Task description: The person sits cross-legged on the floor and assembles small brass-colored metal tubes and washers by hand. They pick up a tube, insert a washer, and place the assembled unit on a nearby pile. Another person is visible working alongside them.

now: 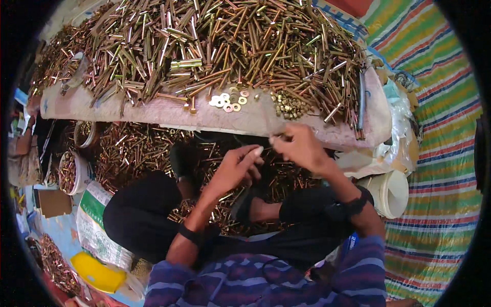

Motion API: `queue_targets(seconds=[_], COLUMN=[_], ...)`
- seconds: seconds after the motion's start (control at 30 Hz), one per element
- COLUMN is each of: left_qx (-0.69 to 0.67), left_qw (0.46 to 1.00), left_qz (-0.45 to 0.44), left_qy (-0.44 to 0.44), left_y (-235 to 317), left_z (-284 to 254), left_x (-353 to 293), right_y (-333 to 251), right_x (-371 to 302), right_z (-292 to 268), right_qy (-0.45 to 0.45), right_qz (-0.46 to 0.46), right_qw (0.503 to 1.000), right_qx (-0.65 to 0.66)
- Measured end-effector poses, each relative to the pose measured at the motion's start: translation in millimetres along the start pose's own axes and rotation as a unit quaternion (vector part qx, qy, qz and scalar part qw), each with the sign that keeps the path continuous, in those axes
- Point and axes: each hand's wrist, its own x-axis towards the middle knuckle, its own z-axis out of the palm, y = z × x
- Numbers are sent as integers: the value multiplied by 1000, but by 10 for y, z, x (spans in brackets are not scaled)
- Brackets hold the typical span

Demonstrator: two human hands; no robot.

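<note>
Both my hands are raised just short of the front edge of a cloth-covered table (148, 113). My left hand (236, 168) is closed, thumb and forefinger together around a pale tip; what it holds, if anything, is too small to tell. To its right, my right hand (302, 147) has its fingers curled in, and whatever is in them is hidden. Beyond the hands lie a small group of brassy flat washers (227, 104) and a cluster of small nuts (290, 106). Behind these spreads a large heap of long, brassy metal bolts and tubes (220, 46).
Many more bolts (138, 153) cover the floor around my legs. A white bucket (391, 195) lies at the right, beside a striped sheet (440, 169). On the left are a bucket of metal pieces (81, 174), a printed sack (97, 220) and a yellow plastic piece (97, 272).
</note>
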Motion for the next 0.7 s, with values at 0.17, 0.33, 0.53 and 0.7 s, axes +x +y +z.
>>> queue_targets(seconds=[0.17,0.33,0.53,0.7], left_qx=[-142,-207,-147,-125], left_qw=[988,973,979,978], left_qz=[36,7,-6,-47], left_qy=[41,103,142,161], left_y=[77,25,9,54], left_z=[-85,-211,-220,-217], left_x=[-24,-33,-26,-53], right_y=[-221,-202,-20,-111], right_x=[79,333,499,681], right_z=[456,396,133,294], right_qy=[-39,-20,120,107], right_qz=[-77,-121,-114,-106], right_qw=[993,985,969,961], right_qx=[-78,-123,-184,-231])
